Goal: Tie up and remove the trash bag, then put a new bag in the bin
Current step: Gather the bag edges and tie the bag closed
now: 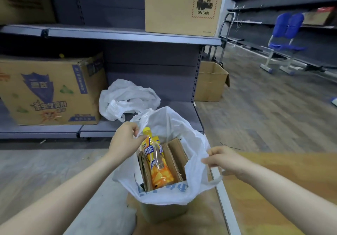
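Observation:
A white plastic trash bag (pixel 193 143) lines a small bin (pixel 164 212) on the floor right below me. Inside stand an orange drink bottle (pixel 156 162) with a yellow cap and folded cardboard pieces (pixel 176 154). My left hand (pixel 125 141) pinches the bag's left handle at the rim. My right hand (pixel 222 159) grips the bag's right edge, with a handle loop hanging below it. A second crumpled white bag (pixel 125 100) lies on the low shelf behind the bin.
Grey metal shelving (pixel 127 36) stands ahead, holding a printed cardboard box (pixel 51 90) at left and a PICO box (pixel 182 8) above. An open carton (pixel 211 81) sits on the floor at right. A blue chair (pixel 284 41) and a wooden tabletop (pixel 291 189) are to the right.

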`<state>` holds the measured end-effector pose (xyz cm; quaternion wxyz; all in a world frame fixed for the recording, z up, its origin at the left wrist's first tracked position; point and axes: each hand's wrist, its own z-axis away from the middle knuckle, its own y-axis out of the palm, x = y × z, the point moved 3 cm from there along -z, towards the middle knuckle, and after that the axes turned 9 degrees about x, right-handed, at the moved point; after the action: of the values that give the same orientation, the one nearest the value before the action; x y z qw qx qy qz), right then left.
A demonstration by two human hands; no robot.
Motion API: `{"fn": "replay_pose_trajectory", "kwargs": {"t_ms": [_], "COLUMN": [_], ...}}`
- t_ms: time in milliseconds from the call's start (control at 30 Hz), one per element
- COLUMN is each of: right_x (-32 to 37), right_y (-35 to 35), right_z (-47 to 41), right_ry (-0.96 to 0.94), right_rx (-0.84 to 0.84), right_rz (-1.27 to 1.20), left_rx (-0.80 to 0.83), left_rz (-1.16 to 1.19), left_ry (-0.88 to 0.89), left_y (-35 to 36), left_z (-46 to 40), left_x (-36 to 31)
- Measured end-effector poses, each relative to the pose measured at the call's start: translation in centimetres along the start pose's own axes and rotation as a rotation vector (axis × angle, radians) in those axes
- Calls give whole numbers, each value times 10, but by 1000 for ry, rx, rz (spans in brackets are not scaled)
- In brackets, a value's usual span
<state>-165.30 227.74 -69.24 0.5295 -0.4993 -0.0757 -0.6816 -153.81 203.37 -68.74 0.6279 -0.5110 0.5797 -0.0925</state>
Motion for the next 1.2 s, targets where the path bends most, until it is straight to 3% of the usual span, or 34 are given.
{"fn": "replay_pose_trajectory", "kwargs": {"t_ms": [167,333,433,567,667,833,1000,1100,1200], "right_x": [1,6,9,9,15,35,64,84,111], "right_y": [15,22,25,26,21,-4,-42,-60,-69], "right_z": [6,15,14,5,4,18,38,46,59], "right_ry": [-288,-506,-519,-521,-539,-269,-111,-120,-274], "right_rx": [-293,-352,-320,-491,-595,-678,-755,-770,-734], "right_rz": [346,475,667,1079,953,862,1009,1056,870], "left_rx": [-70,-81,-106,-129,-197,-401,-307,-299,-296], "left_rz": [12,64,65,13,22,162,103,39,17], "left_ry": [16,18,53,117,134,80,91,143,196], "left_y": [6,2,-4,-12,-20,-53,-74,-76,-79], "left_z": [-2,1,3,6,11,10,8,15,14], "left_x": [-4,-9,-12,-15,-19,-38,-49,-57,-66]}}
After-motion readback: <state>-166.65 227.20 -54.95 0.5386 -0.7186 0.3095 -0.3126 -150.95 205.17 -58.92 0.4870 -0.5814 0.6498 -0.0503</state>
